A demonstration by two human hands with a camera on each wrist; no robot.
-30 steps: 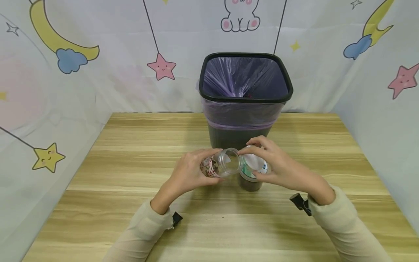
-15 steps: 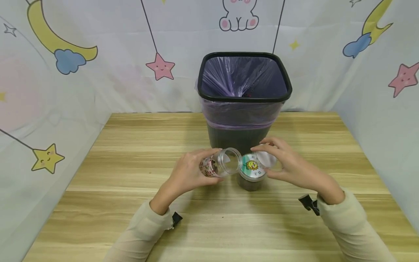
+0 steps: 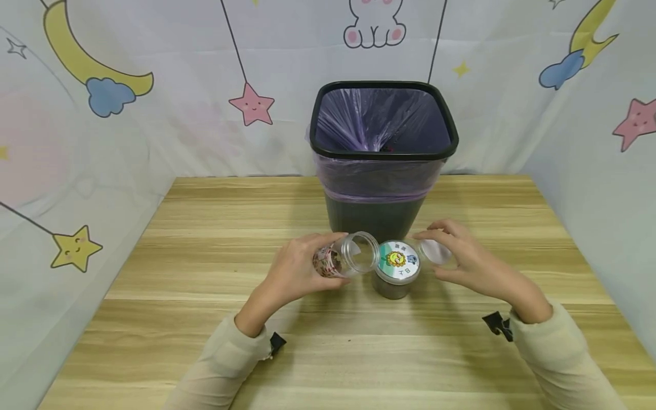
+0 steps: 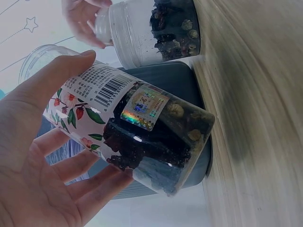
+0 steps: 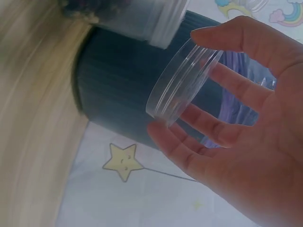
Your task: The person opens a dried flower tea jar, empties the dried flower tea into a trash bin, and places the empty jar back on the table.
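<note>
My left hand (image 3: 293,266) grips a clear plastic jar (image 3: 330,261), tilted so its uncapped mouth points up and right. The left wrist view shows its floral label (image 4: 78,106) and dark dried pieces (image 4: 147,151) with small pale buds near the bottom. Between thumb and fingers, my right hand (image 3: 476,261) holds a clear screw lid (image 5: 182,80) by its rim. A second jar (image 3: 393,286) stands upright between the hands, its top (image 3: 398,261) printed with a sunflower in green and white. Similar dark pieces (image 4: 173,28) lie inside it.
Just behind the jars stands a dark waste bin (image 3: 374,219) lined with a purple bag (image 3: 353,114). All of this is on a wood-grain table (image 3: 225,228). White cloth walls (image 3: 195,114) with printed stars and moons enclose the back and sides.
My right hand has moved right with the clear lid, from over the standing jar to beside it, uncovering the printed top. The left hand and its jar have stayed put.
</note>
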